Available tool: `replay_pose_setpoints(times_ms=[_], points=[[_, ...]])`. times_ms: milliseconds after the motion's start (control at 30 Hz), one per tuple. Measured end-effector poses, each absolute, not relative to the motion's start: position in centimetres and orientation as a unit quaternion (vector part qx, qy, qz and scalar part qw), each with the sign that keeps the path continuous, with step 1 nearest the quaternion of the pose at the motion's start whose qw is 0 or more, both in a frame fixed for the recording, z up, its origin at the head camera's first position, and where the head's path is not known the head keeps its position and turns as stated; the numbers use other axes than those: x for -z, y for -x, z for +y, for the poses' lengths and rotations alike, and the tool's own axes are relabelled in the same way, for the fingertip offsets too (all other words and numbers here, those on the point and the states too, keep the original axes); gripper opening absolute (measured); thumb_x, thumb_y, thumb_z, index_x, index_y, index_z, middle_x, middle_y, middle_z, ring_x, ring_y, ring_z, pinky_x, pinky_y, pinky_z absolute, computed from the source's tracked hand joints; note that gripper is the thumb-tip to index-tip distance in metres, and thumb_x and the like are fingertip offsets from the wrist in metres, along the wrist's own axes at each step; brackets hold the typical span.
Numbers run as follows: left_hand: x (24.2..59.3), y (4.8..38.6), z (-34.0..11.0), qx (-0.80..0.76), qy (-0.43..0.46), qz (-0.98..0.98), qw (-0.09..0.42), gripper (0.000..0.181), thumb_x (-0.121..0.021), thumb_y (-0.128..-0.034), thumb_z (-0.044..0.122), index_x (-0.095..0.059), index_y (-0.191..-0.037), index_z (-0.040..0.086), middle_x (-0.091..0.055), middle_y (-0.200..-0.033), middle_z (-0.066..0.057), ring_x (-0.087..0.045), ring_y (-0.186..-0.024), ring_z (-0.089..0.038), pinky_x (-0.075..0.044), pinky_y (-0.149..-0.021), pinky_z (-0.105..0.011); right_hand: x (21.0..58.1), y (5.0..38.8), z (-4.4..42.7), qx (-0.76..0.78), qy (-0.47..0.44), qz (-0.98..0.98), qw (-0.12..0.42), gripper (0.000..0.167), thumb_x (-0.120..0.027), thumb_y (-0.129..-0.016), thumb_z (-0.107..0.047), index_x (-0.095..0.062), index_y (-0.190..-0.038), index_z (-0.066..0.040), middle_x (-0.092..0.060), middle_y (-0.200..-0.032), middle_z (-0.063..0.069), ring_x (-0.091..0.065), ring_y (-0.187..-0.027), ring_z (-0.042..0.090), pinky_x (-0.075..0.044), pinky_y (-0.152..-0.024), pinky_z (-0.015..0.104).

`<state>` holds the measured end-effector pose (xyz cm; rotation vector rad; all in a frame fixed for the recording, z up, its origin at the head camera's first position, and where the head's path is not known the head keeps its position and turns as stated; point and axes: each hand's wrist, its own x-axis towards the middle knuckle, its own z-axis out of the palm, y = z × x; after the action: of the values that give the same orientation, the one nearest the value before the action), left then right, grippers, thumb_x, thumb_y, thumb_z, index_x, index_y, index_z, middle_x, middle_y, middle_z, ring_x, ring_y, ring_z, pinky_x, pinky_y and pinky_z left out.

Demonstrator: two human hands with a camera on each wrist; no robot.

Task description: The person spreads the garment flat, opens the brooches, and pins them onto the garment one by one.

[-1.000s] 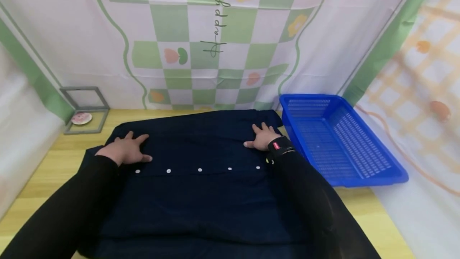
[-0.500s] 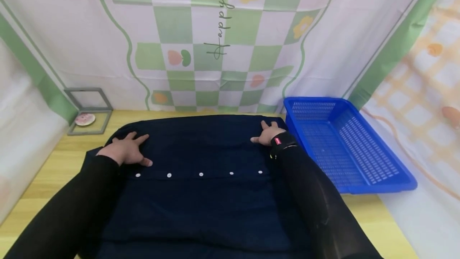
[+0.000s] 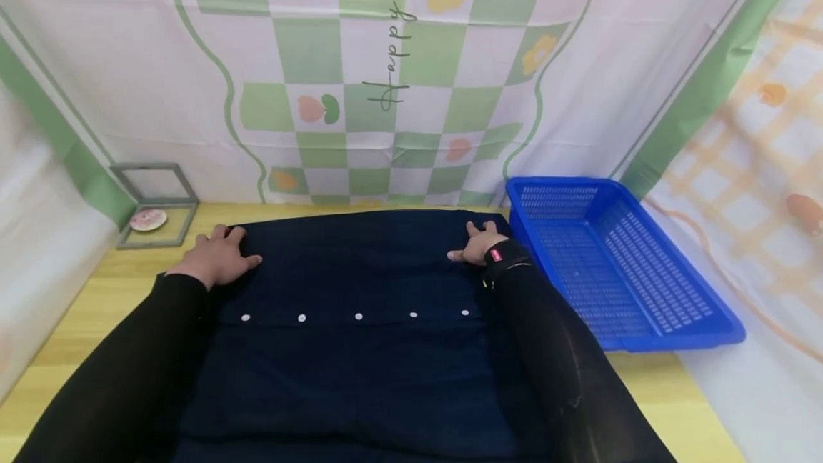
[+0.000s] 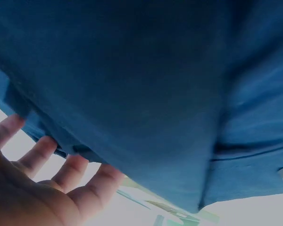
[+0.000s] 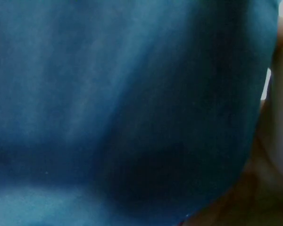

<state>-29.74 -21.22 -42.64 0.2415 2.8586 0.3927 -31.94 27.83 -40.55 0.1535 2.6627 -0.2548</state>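
Observation:
A navy button-up shirt point(image 3: 360, 377) lies spread on the table, with a row of white buttons running across it. My left hand point(image 3: 218, 257) is at its far left corner. In the left wrist view, the left fingers point(image 4: 35, 155) are slightly bent and touch the edge of the dark cloth point(image 4: 132, 94). On the far right corner rests my right hand point(image 3: 482, 243), a black band around its wrist. Navy cloth point(image 5: 108, 94) fills most of the right wrist view, blurred, with part of the hand at the right edge.
Right of the shirt stands a blue perforated plastic basket point(image 3: 617, 270), close to my right hand. At the back left, a grey frame point(image 3: 154, 206) holds a small round pink-and-white item point(image 3: 148, 220). The wooden table point(image 3: 71, 349) meets a patterned curtain point(image 3: 398, 91) behind.
My left hand has shifted slightly up and left to the shirt's corner, and its fingers have drawn together from being spread. The right hand moved slightly to the right, then stayed put.

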Motion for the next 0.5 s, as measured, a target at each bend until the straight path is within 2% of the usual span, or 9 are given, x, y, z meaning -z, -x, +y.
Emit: replay_pose_setpoints(times_ms=[167,233,333,400,500], points=[[41.9,29.7,-20.6,-0.135,-0.066,0.979,0.139,0.082,-0.048,-0.1013,0.05,-0.022,-0.153,-0.007,-0.009,-0.15,-0.041,-0.008,-0.13,-0.068,-0.02,-0.098,-0.077,40.1,30.9,27.1,0.073,-0.059,0.974,0.206,0.095,-0.052,-0.097,-0.06,-0.003,-0.16,-0.008,0.004,-0.161,0.029,-0.008,-0.143,0.053,-0.017,-0.112,0.064],[41.4,29.5,-20.2,-0.133,-0.062,0.98,0.132,0.08,-0.049,-0.1013,0.048,-0.025,-0.151,-0.009,-0.01,-0.148,-0.042,-0.009,-0.13,-0.068,-0.015,-0.099,-0.078,40.1,30.4,26.4,0.059,-0.063,0.98,0.179,0.092,-0.05,-0.098,-0.059,-0.006,-0.16,-0.008,0.001,-0.161,0.029,-0.014,-0.141,0.056,-0.02,-0.109,0.067],[40.6,28.9,-19.3,-0.135,-0.058,0.98,0.133,0.083,-0.052,-0.0994,0.051,-0.026,-0.152,-0.007,-0.01,-0.149,-0.043,-0.008,-0.13,-0.069,-0.012,-0.098,-0.08,40.3,30.1,25.2,0.039,-0.063,0.99,0.117,0.077,-0.047,-0.102,-0.052,-0.018,-0.16,-0.01,-0.008,-0.16,0.029,-0.023,-0.136,0.058,-0.023,-0.105,0.071],[40.4,28.6,-18.6,-0.145,-0.057,0.974,0.164,0.089,-0.055,-0.0962,0.057,-0.023,-0.155,-0.002,-0.004,-0.153,-0.04,-0.002,-0.13,-0.071,-0.01,-0.097,-0.082,40.5,30.1,24.6,0.037,-0.059,0.993,0.096,0.07,-0.046,-0.102,-0.048,-0.025,-0.159,-0.012,-0.015,-0.158,0.029,-0.026,-0.135,0.057,-0.024,-0.103,0.071],[40.4,28.4,-17.6,-0.162,-0.057,0.957,0.234,0.102,-0.06,-0.0906,0.063,-0.012,-0.159,0.006,0.012,-0.154,-0.038,0.011,-0.125,-0.075,-0.006,-0.096,-0.083,40.9,29.9,23.9,0.057,-0.048,0.989,0.13,0.071,-0.044,-0.103,-0.05,-0.023,-0.159,-0.012,-0.014,-0.158,0.031,-0.018,-0.138,0.058,-0.019,-0.108,0.07]])
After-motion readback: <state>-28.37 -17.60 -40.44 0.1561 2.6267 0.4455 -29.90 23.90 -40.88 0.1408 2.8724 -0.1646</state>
